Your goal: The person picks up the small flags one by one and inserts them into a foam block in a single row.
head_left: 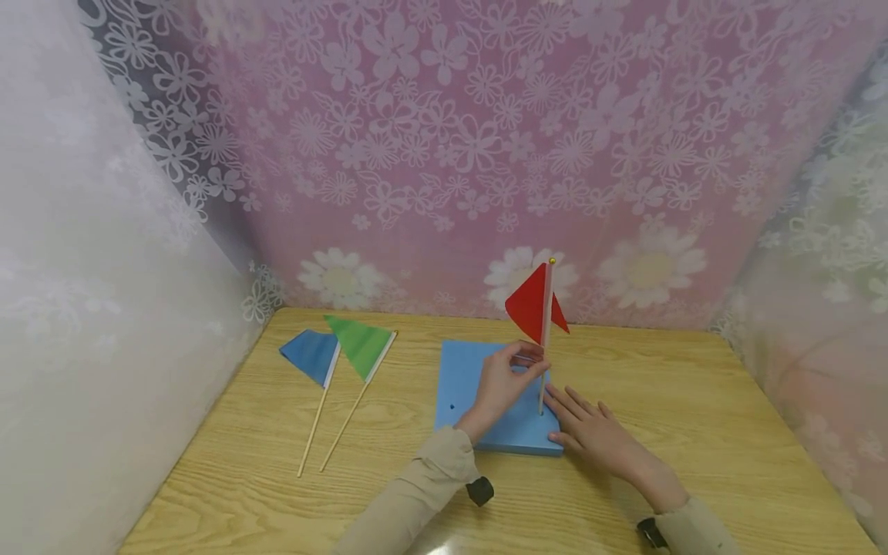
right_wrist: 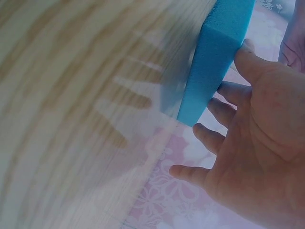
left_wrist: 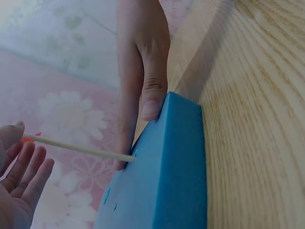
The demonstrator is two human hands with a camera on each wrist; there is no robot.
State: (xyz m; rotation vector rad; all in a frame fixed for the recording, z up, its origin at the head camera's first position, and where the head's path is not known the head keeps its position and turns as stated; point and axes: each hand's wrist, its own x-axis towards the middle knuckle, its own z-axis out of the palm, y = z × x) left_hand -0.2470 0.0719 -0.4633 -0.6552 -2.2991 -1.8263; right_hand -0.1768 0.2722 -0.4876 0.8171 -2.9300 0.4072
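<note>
A red flag [head_left: 530, 302] on a thin wooden stick [left_wrist: 81, 147] stands nearly upright, its lower end in the blue foam block [head_left: 463, 366] near the block's right front corner. My left hand [head_left: 505, 382] pinches the stick just below the cloth; in the left wrist view that hand [left_wrist: 19, 186] shows thumb and fingers around it. My right hand [head_left: 602, 438] lies with straight, spread fingers against the block's right side. In the right wrist view, the thumb and some fingertips of this hand [right_wrist: 267, 138] touch the block's edge [right_wrist: 214, 57].
To the left, a blue flag [head_left: 312, 356] and a green flag [head_left: 361, 345] lie on the wooden table [head_left: 229, 432], sticks toward the front. Small holes show in the block's top, one [head_left: 452, 406] at its left. Flower-patterned curtains [head_left: 444, 154] enclose the table's back and sides.
</note>
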